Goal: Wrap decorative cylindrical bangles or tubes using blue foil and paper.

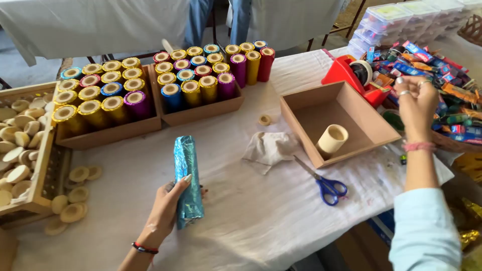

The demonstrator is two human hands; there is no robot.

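The left hand (168, 208) was closed around a blue foil-wrapped tube (187, 183), held upright on the counter (261, 221) near its front edge. For a clean wrap, the foil needed to stay taut and the tube steady. The right hand (415, 103) reached toward the tape dispenser (354, 75), fingers loosely curled, apparently holding nothing.

shiny blue tube (188, 183) (foil-wrapped), blue-handled scissors (325, 183)
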